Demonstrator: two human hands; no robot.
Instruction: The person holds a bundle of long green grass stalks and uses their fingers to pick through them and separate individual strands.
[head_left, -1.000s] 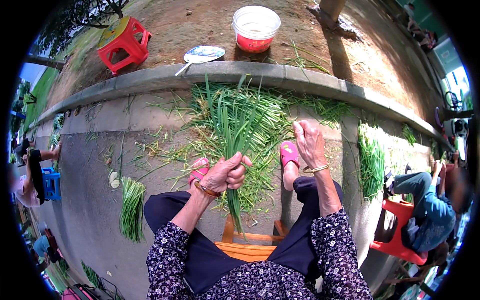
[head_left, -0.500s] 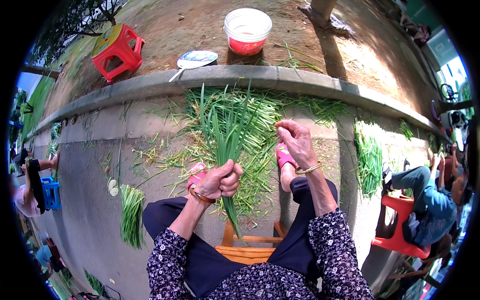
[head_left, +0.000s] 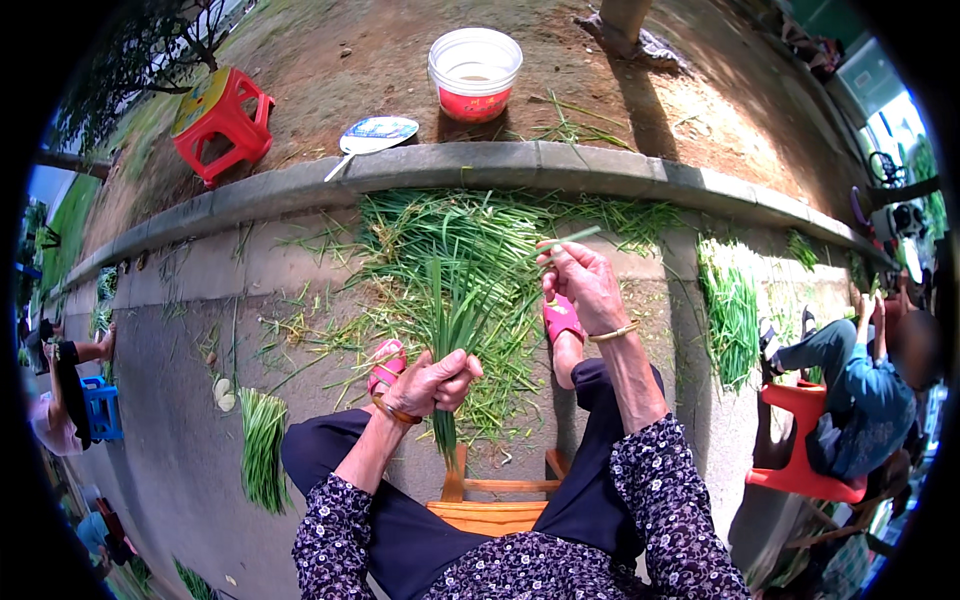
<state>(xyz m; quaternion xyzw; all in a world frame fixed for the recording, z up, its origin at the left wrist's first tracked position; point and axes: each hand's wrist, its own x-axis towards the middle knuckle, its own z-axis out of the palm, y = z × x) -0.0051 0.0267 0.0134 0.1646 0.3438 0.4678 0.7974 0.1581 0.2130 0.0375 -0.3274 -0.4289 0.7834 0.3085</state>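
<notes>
In front of my lap, my left hand (head_left: 438, 383) is closed round a bunch of garlic chives (head_left: 452, 320). The leaves fan upward from the fist, and the lower ends hang beneath it over the wooden stool (head_left: 490, 517). To the right and a little farther out, my right hand (head_left: 590, 290) pinches a loose chive leaf (head_left: 578, 236) between thumb and fingertips, apart from the bunch. Beyond both hands, a large heap of chives (head_left: 470, 235) lies against the kerb. Scattered trimmings (head_left: 500, 390) cover the paving between my pink sandals (head_left: 386, 362).
A stone kerb (head_left: 540, 165) crosses ahead. Past it are a white-and-red bucket (head_left: 475, 75), a hand fan (head_left: 378, 134) and a red stool (head_left: 225, 120). Neat chive bundles lie left (head_left: 263, 450) and right (head_left: 728, 310). A person in blue (head_left: 875, 400) sits at the right.
My right hand now shows a leaf sticking out of its pinch. The bunch in my left hand has tilted and looks shorter, and the view has shifted slightly.
</notes>
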